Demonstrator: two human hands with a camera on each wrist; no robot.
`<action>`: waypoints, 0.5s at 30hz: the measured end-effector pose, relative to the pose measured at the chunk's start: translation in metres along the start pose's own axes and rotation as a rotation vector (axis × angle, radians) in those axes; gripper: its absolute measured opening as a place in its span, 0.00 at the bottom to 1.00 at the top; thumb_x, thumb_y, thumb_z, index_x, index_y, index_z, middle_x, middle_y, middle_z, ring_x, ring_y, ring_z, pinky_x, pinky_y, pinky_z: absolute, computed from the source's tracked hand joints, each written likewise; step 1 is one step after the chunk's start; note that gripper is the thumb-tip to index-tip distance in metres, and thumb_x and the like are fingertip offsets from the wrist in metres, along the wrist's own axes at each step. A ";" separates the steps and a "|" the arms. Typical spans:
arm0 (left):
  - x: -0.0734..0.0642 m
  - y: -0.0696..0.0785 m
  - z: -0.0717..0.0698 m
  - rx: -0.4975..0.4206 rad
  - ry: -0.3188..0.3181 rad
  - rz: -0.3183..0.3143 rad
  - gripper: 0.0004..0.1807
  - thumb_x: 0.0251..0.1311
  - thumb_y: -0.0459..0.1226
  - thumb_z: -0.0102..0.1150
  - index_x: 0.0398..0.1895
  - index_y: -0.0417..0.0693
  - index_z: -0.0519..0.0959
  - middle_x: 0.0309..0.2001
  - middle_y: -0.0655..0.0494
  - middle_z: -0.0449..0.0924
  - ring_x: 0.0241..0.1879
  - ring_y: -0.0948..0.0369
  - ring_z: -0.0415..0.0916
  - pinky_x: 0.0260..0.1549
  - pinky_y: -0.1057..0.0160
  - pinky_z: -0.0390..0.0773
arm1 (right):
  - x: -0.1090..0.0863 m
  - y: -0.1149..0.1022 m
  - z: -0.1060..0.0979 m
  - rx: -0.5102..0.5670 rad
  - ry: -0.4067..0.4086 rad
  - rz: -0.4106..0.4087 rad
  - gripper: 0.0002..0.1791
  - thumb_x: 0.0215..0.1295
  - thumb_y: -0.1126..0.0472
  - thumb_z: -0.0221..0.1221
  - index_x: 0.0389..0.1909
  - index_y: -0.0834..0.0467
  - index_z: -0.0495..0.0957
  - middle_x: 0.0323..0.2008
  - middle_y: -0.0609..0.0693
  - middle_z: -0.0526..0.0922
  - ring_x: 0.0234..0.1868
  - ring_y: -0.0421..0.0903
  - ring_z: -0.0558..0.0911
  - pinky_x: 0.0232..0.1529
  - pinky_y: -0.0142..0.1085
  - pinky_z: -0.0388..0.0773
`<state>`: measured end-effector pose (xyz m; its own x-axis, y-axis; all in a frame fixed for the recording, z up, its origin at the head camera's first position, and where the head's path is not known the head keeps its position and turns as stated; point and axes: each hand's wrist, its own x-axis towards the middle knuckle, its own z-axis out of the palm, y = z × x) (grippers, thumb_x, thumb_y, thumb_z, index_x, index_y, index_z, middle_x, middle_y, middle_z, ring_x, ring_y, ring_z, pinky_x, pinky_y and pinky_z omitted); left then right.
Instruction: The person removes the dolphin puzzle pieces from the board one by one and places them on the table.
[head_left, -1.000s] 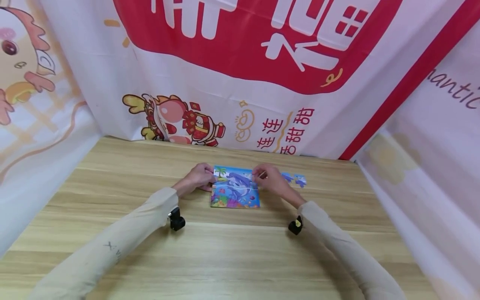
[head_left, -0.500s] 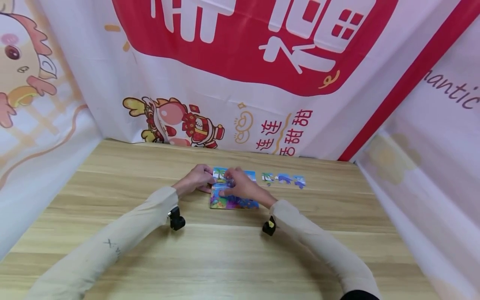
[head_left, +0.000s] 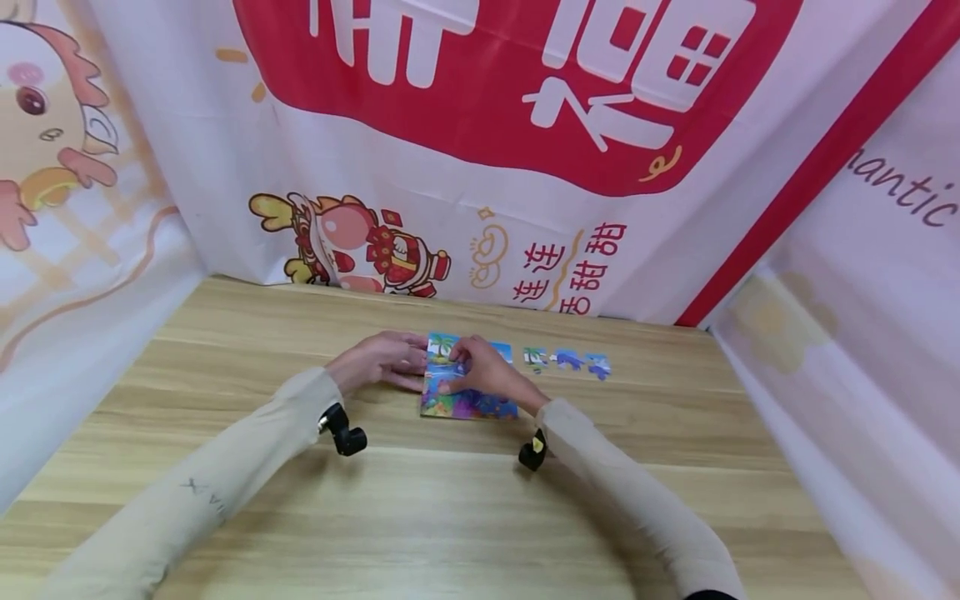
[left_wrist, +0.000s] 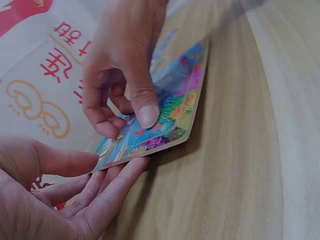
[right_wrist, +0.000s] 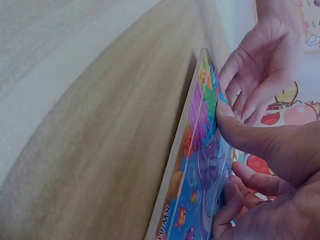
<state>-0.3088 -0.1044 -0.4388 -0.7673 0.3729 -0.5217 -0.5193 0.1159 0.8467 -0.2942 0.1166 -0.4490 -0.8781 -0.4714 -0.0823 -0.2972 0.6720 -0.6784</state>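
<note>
A colourful dolphin-and-reef picture puzzle board (head_left: 480, 408) lies on the table in the head view. My right hand (head_left: 487, 368) is over its middle, the thumb (left_wrist: 148, 116) touching the picture and the other fingers bent toward it. A gap shows between thumb and fingers, and no piece is visible in it. My left hand (head_left: 381, 360) is beside the board's left edge with fingers extended. In the left wrist view its fingertips (left_wrist: 135, 165) lie against or very near the thin edge of the board (left_wrist: 172, 130).
Three loose jigsaw pieces lie in a row right of the board: a palm tree piece (head_left: 535, 357), a dolphin piece (head_left: 567, 359) and another blue-purple piece (head_left: 599, 366). A printed cloth wall (head_left: 450, 208) stands close behind the wooden table (head_left: 450, 517).
My right hand went left from the board's upper right edge onto its middle, uncovering the palm tree piece. My left hand loosened and shifted slightly left, its fingers straightening.
</note>
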 end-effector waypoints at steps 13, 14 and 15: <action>0.004 -0.012 0.002 0.084 -0.071 0.088 0.36 0.73 0.23 0.52 0.82 0.38 0.55 0.70 0.31 0.69 0.53 0.49 0.84 0.53 0.50 0.89 | 0.001 0.004 0.003 -0.003 0.032 -0.032 0.26 0.56 0.59 0.79 0.46 0.64 0.75 0.45 0.56 0.70 0.45 0.49 0.69 0.44 0.33 0.70; 0.005 -0.013 0.003 0.100 -0.060 0.098 0.36 0.73 0.23 0.53 0.82 0.38 0.56 0.69 0.31 0.70 0.52 0.49 0.84 0.52 0.51 0.89 | 0.001 0.005 0.004 -0.005 0.034 -0.032 0.26 0.56 0.59 0.79 0.46 0.63 0.75 0.45 0.55 0.70 0.45 0.49 0.68 0.44 0.33 0.70; 0.006 -0.013 0.004 0.119 -0.048 0.110 0.36 0.72 0.23 0.54 0.81 0.37 0.57 0.68 0.31 0.71 0.51 0.50 0.85 0.51 0.52 0.90 | 0.001 0.005 0.004 -0.003 0.039 -0.036 0.25 0.56 0.59 0.79 0.46 0.63 0.75 0.45 0.55 0.70 0.45 0.49 0.68 0.44 0.33 0.70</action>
<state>-0.3048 -0.1000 -0.4523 -0.7968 0.4322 -0.4222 -0.3830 0.1792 0.9062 -0.2954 0.1173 -0.4551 -0.8806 -0.4729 -0.0298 -0.3298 0.6570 -0.6779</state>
